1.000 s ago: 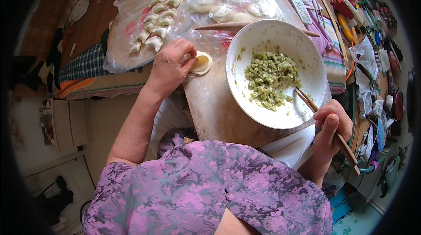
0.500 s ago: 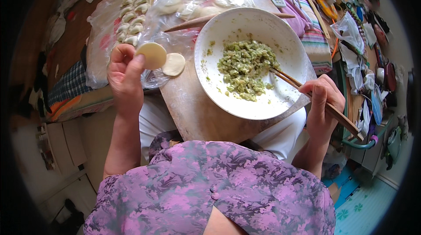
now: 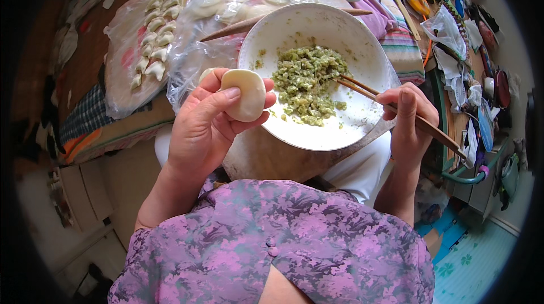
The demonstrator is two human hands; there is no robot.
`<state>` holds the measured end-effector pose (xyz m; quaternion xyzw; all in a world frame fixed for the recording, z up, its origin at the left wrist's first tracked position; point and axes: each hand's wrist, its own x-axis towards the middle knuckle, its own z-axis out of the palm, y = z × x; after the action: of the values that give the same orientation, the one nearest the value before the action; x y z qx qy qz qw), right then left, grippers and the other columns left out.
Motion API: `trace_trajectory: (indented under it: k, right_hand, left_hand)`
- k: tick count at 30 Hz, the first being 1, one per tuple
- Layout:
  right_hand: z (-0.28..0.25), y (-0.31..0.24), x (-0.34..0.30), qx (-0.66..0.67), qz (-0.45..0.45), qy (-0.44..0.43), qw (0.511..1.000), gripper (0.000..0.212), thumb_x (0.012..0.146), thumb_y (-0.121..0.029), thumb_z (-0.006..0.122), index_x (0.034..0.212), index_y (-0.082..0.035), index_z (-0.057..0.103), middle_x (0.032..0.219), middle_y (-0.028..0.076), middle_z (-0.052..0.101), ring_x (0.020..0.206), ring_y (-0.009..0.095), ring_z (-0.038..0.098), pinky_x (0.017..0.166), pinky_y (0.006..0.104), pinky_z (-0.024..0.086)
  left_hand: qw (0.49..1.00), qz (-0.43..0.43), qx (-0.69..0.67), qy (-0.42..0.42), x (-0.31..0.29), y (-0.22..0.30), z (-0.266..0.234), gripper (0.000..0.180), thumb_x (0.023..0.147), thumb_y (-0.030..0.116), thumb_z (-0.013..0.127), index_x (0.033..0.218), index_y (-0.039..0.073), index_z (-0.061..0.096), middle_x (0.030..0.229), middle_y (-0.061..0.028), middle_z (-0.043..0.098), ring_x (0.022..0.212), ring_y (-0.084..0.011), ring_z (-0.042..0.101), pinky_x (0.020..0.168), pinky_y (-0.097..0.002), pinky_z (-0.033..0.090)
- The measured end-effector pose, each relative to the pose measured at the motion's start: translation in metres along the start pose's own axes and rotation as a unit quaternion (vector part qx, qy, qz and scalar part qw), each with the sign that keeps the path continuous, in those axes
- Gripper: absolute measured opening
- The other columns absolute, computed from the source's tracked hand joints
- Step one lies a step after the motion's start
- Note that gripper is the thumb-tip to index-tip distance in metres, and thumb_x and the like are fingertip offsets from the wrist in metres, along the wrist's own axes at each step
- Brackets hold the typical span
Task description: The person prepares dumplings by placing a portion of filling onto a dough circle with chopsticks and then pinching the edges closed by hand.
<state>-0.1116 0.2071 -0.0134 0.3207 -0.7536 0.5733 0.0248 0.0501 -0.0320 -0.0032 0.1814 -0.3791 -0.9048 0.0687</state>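
In the head view, a round dough wrapper is held by the left hand, pinched lightly between the thumb in front and the fingers spread behind it; its flat face is turned toward the camera, and its slightly longer axis is seen to run roughly up and down. The green chopped filling is found to the right of the wrapper and a little above it in the picture, within the white bowl, whose left edge is partly overlapped by the wrapper and fingertips. A pair of chopsticks is gripped by the right hand, with the fingers closed around the shafts. Their long axis is slanted from lower right to upper left, so that their tips are pointed at the filling's right edge; whether contact is made there cannot be told. The filling is thus placed between wrapper and right hand, with the tips lying nearer to it than that hand does.
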Motion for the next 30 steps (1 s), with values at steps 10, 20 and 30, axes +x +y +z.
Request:
trace_trajectory:
  k: [10, 20, 30]
  right_hand:
    - [0.007, 0.029, -0.013, 0.107, -0.017, 0.111, 0.988, 0.054, 0.102, -0.037, 0.041, 0.067, 0.0, 0.057, 0.063, 0.005, 0.052, 0.054, 0.009, 0.044, 0.052, 0.0229, 0.032]
    - [-0.015, 0.017, -0.005, 0.043, -0.063, 0.057, 0.995, 0.051, 0.1, -0.035, 0.045, 0.068, 0.001, 0.063, 0.064, 0.007, 0.058, 0.054, 0.01, 0.047, 0.048, 0.0224, 0.034]
    - [-0.001, 0.014, -0.001, 0.063, 0.094, 0.029, 0.993, 0.044, 0.098, -0.034, 0.054, 0.073, 0.001, 0.064, 0.064, 0.003, 0.058, 0.054, 0.007, 0.047, 0.05, 0.0207, 0.035]
  left_hand:
    - [1.0, -0.001, 0.01, 0.004, 0.002, -0.002, 0.015, 0.04, 0.1, 0.017, 0.041, 0.133, -0.005, 0.042, 0.129, -0.0253, 0.052, 0.117, -0.0308, 0.057, 0.096, -0.0397, 0.05]
    - [1.0, 0.008, 0.003, -0.004, 0.006, -0.003, 0.016, 0.041, 0.101, 0.018, 0.04, 0.133, -0.006, 0.042, 0.132, -0.0252, 0.049, 0.122, -0.0331, 0.052, 0.102, -0.0408, 0.046]
    - [1.0, 0.018, 0.019, -0.002, 0.002, -0.005, 0.015, 0.039, 0.1, 0.018, 0.041, 0.131, -0.006, 0.043, 0.13, -0.0267, 0.05, 0.121, -0.0342, 0.052, 0.101, -0.0411, 0.046]
